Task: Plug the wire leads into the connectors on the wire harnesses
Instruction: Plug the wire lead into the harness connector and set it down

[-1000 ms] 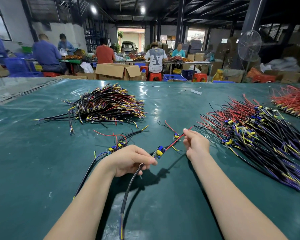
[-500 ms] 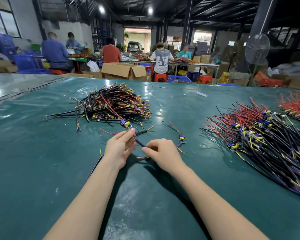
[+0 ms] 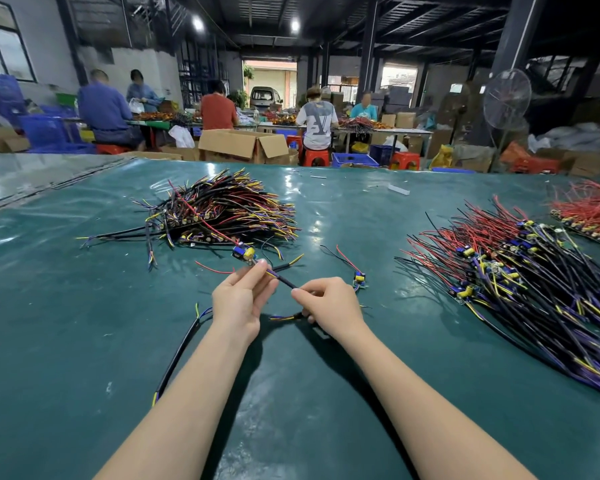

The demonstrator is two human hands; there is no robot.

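Green table (image 3: pixel 66 323) with mixed-wire heap (image 3: pixel 222 213), red-and-black harness heap (image 3: pixel 520 282), red wire heap (image 3: pixel 589 213), loose black cable (image 3: pixel 177 358)

L hand (image 3: pixel 238 301) pinches cable (image 3: pixel 284 281) nr connector (image 3: pixel 244 252); R hand (image 3: pixel 329 306) pinches it lower.

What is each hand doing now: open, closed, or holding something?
Left hand: closed, pinching the black cable just below its small circuit board.
Right hand: closed, pinching the same cable further along.
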